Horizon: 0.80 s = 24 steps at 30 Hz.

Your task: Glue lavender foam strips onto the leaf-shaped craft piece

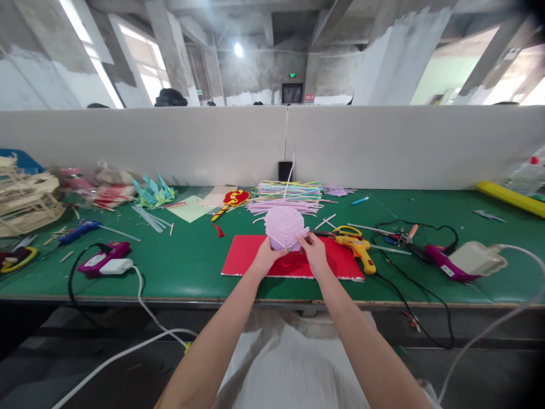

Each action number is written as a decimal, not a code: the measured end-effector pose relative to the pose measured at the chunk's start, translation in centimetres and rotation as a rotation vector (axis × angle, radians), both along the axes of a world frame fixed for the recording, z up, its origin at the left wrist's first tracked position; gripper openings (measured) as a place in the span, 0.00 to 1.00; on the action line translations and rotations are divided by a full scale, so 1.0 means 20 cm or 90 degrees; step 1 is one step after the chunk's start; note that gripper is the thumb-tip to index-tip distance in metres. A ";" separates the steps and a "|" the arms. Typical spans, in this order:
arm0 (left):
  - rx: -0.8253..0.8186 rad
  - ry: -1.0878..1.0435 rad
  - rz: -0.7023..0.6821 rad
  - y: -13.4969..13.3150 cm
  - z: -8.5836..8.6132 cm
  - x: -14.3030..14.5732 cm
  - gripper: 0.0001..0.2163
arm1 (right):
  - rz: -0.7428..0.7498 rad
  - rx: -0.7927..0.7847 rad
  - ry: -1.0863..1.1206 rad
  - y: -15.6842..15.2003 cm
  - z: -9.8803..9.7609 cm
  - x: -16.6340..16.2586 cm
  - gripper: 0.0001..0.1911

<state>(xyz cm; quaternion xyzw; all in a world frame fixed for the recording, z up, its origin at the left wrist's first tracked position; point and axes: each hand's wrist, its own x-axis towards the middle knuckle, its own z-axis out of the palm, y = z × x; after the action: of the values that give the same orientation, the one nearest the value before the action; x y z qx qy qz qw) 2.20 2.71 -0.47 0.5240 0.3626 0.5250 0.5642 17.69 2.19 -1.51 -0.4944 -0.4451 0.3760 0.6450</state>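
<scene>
Over the red board [247, 255], a rounded lilac piece [284, 224] with a herringbone pattern of ribbed strips is held up. My left hand [269, 257] grips its lower left edge, thumb on the front. At its lower right, my right hand [314, 250] has fingers pinched around a short lilac strip [303, 232] against the edge. Whether that strip is attached cannot be made out. Just right of my right hand, a yellow glue gun [356, 247] lies partly over the board. Behind the lilac piece lies a bundle of lilac strips [298, 207].
Pastel strips [293, 190] are piled at the back. A red-and-yellow fan ornament [235, 197] lies left of them. A blue glue gun [80, 230], purple power strips [106, 258] and a wooden model [28, 190] occupy the left. Black cables [419, 284] trail over the right edge.
</scene>
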 end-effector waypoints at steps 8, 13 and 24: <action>0.002 -0.006 0.018 0.02 -0.03 0.00 0.30 | 0.003 -0.006 0.003 0.00 0.00 -0.01 0.24; 0.000 0.004 0.027 0.03 -0.03 -0.01 0.29 | 0.007 -0.004 0.006 -0.01 0.01 -0.01 0.23; -0.001 -0.017 0.025 0.03 -0.04 0.00 0.29 | 0.004 -0.008 0.009 -0.02 0.03 -0.02 0.24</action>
<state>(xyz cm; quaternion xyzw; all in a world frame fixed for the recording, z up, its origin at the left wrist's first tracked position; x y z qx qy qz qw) 2.13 3.26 -1.28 0.5092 0.3659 0.5425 0.5591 17.38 1.86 -1.01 -0.4943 -0.4401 0.3844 0.6436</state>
